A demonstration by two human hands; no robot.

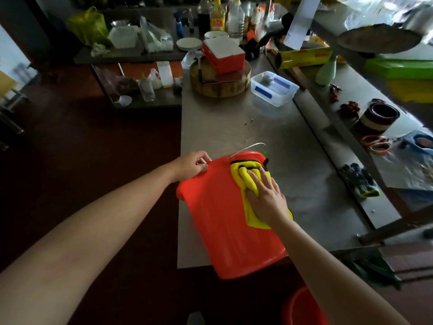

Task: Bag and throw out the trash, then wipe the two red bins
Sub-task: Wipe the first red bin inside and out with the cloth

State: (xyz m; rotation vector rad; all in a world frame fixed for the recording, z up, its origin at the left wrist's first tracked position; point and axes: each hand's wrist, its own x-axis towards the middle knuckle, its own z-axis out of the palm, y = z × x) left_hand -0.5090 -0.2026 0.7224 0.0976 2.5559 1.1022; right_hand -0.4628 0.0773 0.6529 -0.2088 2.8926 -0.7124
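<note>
A red bin (218,219) lies on its side at the near corner of the steel table (246,127), its bottom jutting past the table's front edge. Its wire handle sticks up at the far end. My left hand (193,164) grips the bin's rim on the left. A yellow cloth (249,184) lies on the bin's upper side, and my right hand (267,195) presses flat on it with the fingers straight. A second red bin (302,308) stands on the floor at the bottom of the view, partly hidden by my right forearm.
Farther along the table stand a round wooden chopping block (220,84) with a red and white box on it, and a clear plastic container (274,87). A raised shelf on the right holds gloves (359,181), scissors and a jar. Dark floor lies to the left.
</note>
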